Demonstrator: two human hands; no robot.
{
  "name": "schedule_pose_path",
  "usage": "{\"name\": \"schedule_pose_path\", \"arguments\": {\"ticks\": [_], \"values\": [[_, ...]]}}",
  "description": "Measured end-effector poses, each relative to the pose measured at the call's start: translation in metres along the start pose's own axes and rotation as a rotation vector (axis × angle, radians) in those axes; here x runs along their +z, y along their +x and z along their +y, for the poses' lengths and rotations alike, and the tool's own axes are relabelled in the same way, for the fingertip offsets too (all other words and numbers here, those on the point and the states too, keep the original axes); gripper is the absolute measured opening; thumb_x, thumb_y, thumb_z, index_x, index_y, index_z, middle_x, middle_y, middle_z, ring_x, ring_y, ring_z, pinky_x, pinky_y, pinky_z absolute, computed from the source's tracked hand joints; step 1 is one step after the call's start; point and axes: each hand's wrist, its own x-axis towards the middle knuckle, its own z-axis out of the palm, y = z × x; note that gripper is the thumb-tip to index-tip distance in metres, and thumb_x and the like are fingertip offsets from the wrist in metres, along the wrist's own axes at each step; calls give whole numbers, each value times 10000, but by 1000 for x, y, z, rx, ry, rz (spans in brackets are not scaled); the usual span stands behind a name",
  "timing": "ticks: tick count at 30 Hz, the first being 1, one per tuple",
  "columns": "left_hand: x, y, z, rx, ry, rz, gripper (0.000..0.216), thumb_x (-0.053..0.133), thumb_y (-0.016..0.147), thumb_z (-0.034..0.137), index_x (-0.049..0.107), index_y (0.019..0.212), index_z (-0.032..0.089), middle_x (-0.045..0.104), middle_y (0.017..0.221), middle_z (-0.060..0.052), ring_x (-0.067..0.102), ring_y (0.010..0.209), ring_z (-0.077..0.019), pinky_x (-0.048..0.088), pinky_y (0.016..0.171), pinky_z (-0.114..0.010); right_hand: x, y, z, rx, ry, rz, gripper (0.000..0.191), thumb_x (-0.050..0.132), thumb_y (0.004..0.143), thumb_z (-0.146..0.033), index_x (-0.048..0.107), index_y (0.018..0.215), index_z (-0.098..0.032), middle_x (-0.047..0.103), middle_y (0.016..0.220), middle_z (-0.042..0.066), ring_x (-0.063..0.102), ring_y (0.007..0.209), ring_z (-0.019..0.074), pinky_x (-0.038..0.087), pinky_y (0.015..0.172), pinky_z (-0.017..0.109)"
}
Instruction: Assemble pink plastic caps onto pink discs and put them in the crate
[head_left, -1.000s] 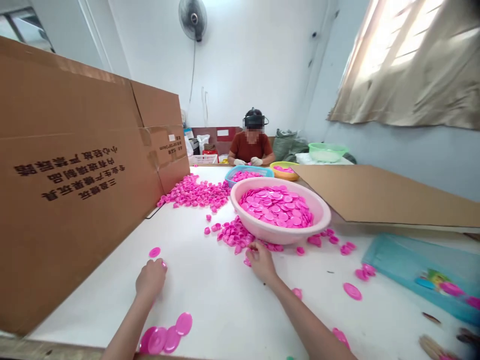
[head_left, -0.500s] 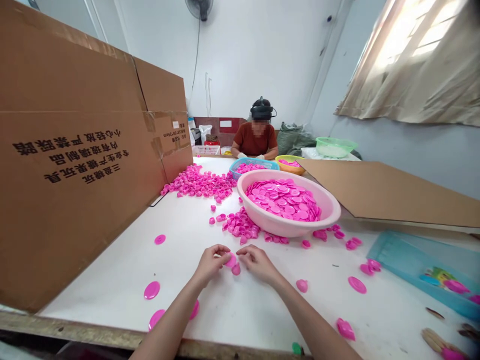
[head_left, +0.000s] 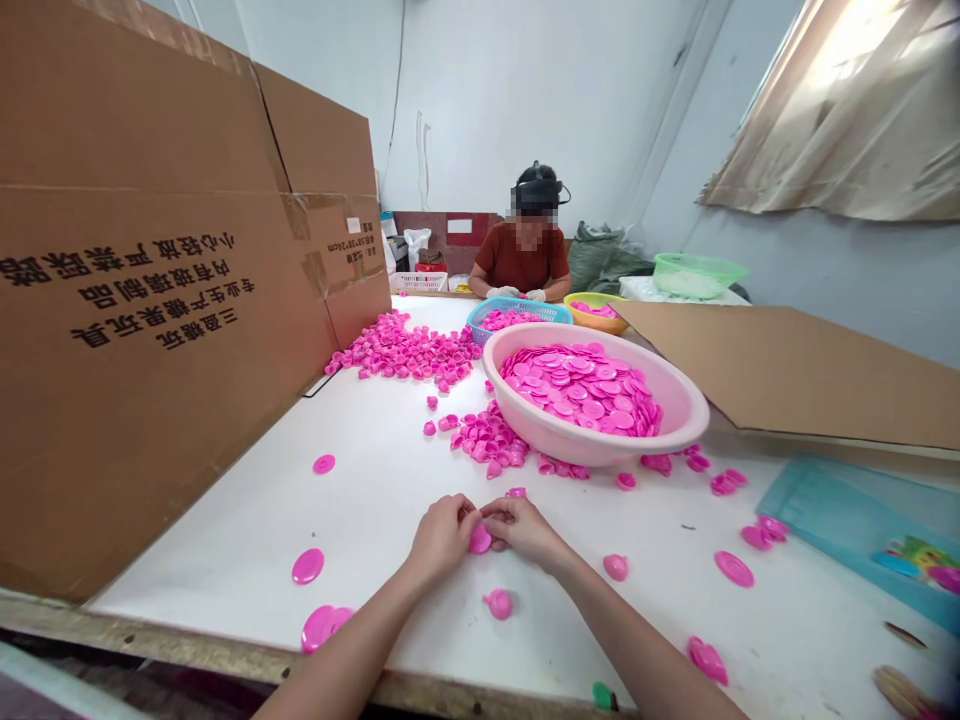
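Note:
My left hand (head_left: 446, 535) pinches a small pink toy saucer (head_left: 480, 538) above the white table. Meeting it from the other side, my right hand (head_left: 525, 530) has its fingers closed at the saucer's edge; its fingertips are partly hidden. A pink toy cup (head_left: 499, 603) lies on the table just below the hands. Another pink piece (head_left: 515, 492) shows behind my fingers. Several loose pink saucers (head_left: 307, 566) lie left of my left forearm, and one more pink cup (head_left: 616, 567) is to the right of my right hand.
A pink basin (head_left: 694, 420) heaped with saucers stands ahead, beside piles of pink cups (head_left: 420, 350). A large cardboard box (head_left: 172, 400) walls the left side. Cardboard (head_left: 810, 370) and a teal tray (head_left: 817, 500) are at right. A co-worker (head_left: 517, 255) sits opposite behind a blue basket (head_left: 555, 312).
My hands have come together at the saucer, the right fingers closing in. A pink cup now shows on the table below my hands. The view has shifted slightly.

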Motion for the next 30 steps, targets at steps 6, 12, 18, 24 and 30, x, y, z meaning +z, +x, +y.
{"name": "schedule_pose_path", "arguments": {"ticks": [6,12,18,24,30], "values": [[-13,4,-2,116,93,-146,360,538,675,368,548,1014,247,485,972,-34,504,832,-165,379,725,-267,-4,-3,-5,-29,-122,39,271,576,639,-157,581,906,-112,578,661,13,539,518,94,430,465,187],[-3,-30,24,111,59,-87,362,541,668,429,487,949,206,500,909,-23,478,796,-156,378,695,-267,-7,-5,-6,-149,-271,98,334,572,571,-73,613,897,-131,585,698,17,533,618,112,421,533,192],[24,-48,26,249,127,-164,206,514,671,238,511,876,215,518,895,-30,470,812,-169,362,723,-286,-31,-13,-24,-171,15,177,235,592,646,-240,582,861,-145,584,760,19,541,645,117,444,557,213],[11,-11,-1,67,-183,-9,570,642,574,303,374,1072,228,552,765,22,495,680,-133,375,621,-245,-16,-14,-15,-54,-13,-21,217,646,618,-223,580,801,-127,568,618,-1,525,539,90,405,459,174],[13,-17,-3,55,-301,15,585,669,559,321,364,1049,225,566,755,30,526,669,-120,398,619,-235,5,-4,-2,-8,-72,-70,155,640,633,-193,558,744,-122,575,573,-2,538,467,92,428,409,177]]}}
